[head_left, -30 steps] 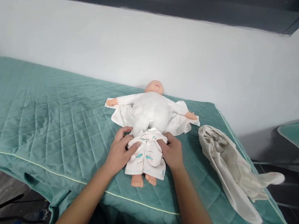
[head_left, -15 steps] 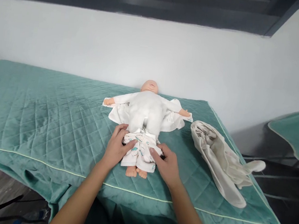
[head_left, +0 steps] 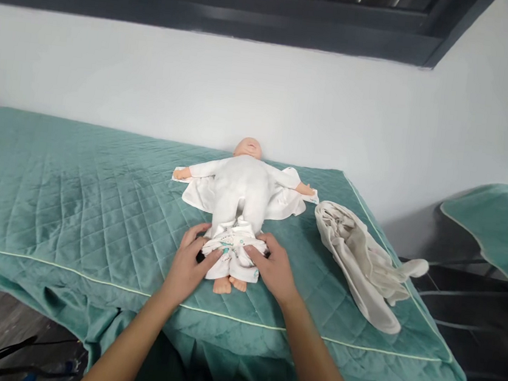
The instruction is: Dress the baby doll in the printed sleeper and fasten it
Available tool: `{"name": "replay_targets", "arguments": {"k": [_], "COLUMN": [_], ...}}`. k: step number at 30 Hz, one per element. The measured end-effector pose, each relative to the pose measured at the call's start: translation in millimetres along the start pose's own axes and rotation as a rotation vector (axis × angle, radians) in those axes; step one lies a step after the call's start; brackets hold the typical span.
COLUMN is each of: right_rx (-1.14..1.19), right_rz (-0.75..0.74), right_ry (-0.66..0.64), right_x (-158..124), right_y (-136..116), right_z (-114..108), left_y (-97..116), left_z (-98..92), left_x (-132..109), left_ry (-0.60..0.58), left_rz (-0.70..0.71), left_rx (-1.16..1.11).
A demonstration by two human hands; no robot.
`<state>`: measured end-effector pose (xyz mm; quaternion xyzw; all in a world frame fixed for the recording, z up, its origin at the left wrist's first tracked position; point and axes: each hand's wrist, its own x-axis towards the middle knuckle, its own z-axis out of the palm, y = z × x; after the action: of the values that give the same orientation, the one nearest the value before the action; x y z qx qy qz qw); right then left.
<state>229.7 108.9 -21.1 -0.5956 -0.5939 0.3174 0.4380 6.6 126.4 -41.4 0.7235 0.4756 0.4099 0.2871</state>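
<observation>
A baby doll (head_left: 242, 183) with a white cloth body lies on its back, arms spread, head toward the wall. Small white patterned trousers (head_left: 232, 255) are bunched around its lower legs, and its bare feet (head_left: 222, 285) stick out of the leg openings. My left hand (head_left: 188, 259) grips the trousers on the left side, thumb on top of the cloth. On the right side my right hand (head_left: 275, 266) holds them the same way. A white top (head_left: 198, 193) is spread open beneath the doll's back and arms.
A crumpled cream cloth garment (head_left: 356, 257) lies to the right on the green quilted bed cover (head_left: 96, 209). Behind the bed stands a white wall (head_left: 178, 84) under a dark window frame (head_left: 255, 16). A green-covered seat (head_left: 498, 224) is at the far right.
The view has tilted up and shifted slightly. Both hands still grip the trousers, whose waist looks a little more bunched up around the legs. The doll lies in the same pose.
</observation>
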Motion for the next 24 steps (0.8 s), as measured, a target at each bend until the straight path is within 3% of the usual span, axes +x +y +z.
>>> {"name": "replay_targets", "arguments": {"k": [3, 7, 10, 19, 24], "right_rx": [0.019, 0.059, -0.030, -0.278, -0.282], "right_rz": [-0.017, -0.084, -0.181, -0.339, -0.289], "right_ry": [-0.005, -0.162, -0.223, -0.160, -0.127], "right_x": [-1.6, -9.6, -16.9, -17.9, -12.0], "right_y": [-0.1, -0.6, 3.7, -1.5, -8.7], "right_z": [-2.9, -12.1, -15.3, -9.0, -10.8], "left_y": [-5.0, -10.3, -8.7, -3.6, -0.5], "left_z": [-4.1, -4.8, -0.5, -3.6, -10.2], "left_x": [-16.3, -30.8, -32.8, -9.6, 8.3], "left_ry": [-0.065, -0.169, -0.130, -0.110, -0.174], "left_rz": [0.100, 0.231, 0.270, 0.334, 0.313], "left_rx": [-0.038, 0.044, 0.215, 0.389, 0.364]}}
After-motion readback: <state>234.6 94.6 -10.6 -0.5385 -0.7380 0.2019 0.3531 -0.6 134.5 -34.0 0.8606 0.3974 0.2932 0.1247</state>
